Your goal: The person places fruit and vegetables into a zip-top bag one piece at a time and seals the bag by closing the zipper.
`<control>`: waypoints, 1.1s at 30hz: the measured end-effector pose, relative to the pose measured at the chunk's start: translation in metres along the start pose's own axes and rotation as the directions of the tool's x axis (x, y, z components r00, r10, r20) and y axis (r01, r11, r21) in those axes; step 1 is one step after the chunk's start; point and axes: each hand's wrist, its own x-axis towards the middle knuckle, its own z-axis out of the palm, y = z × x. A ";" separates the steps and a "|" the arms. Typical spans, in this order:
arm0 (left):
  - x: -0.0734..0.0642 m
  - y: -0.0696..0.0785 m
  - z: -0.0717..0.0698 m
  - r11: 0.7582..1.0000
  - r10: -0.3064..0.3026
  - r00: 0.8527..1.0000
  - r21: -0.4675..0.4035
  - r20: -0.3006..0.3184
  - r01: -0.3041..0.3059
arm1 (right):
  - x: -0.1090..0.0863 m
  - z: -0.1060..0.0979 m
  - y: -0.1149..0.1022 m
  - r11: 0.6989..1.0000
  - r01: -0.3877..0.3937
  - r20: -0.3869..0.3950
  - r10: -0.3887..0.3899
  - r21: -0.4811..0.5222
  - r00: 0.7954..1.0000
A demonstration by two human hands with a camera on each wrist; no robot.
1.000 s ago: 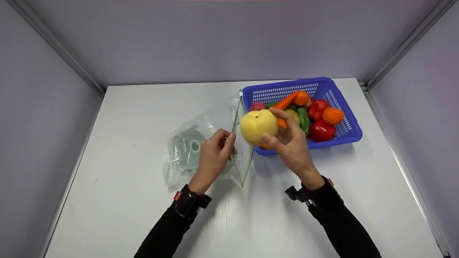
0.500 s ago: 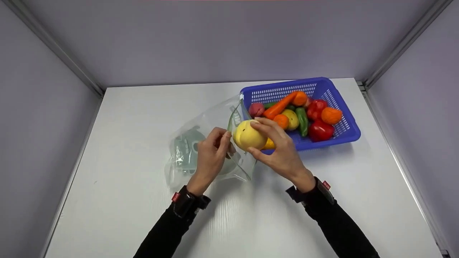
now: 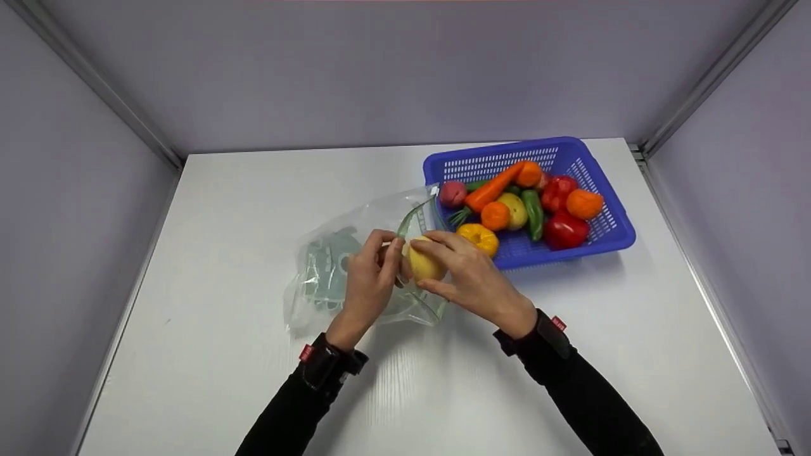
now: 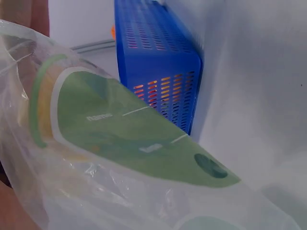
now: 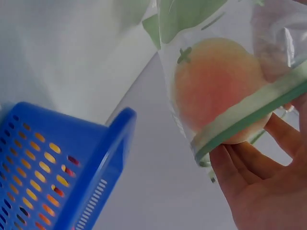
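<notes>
A clear zip bag [image 3: 374,214] with a green cartoon print spreads over the table, its mouth raised toward the right. My left hand [image 3: 367,278] pinches the edge of that mouth between thumb and fingers. With curled fingers and thumb, my right hand [image 3: 472,275] grips a yellow peach [image 3: 424,261] at the opening. In the right wrist view the peach [image 5: 216,91] shows a pink blush through the plastic, mostly past the green zip strip [image 5: 249,112]. The left wrist view has the bag's green printed panel [image 4: 115,124] across it, hiding most of the left hand.
A blue basket [image 3: 624,231] stands at the back right, close beside the bag's mouth. Inside it are a carrot [image 3: 497,187], a yellow pumpkin-like piece [image 3: 478,239], a green pepper [image 3: 534,215], red peppers [image 3: 566,230] and several round fruits. Grey walls [image 3: 405,76] border the white table [image 3: 209,253].
My right hand has moved left and down from over the basket, carrying the peach into the bag's mouth. My left hand keeps its pinch on the bag's edge, almost in place.
</notes>
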 end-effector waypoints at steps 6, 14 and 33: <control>-0.001 -0.003 -0.003 1.000 -0.014 0.999 -0.002 -0.029 0.014 | 0.004 0.015 0.005 0.999 -0.023 0.084 0.020 0.037 0.996; -0.005 -0.006 -0.005 0.998 -0.032 0.998 0.045 -0.061 0.035 | 0.008 0.037 0.010 0.999 -0.027 0.155 0.020 0.046 0.988; -0.016 -0.014 -0.010 0.991 -0.116 0.990 0.050 -0.076 0.120 | -0.024 -0.024 0.034 0.982 -0.124 -0.078 0.136 0.141 0.988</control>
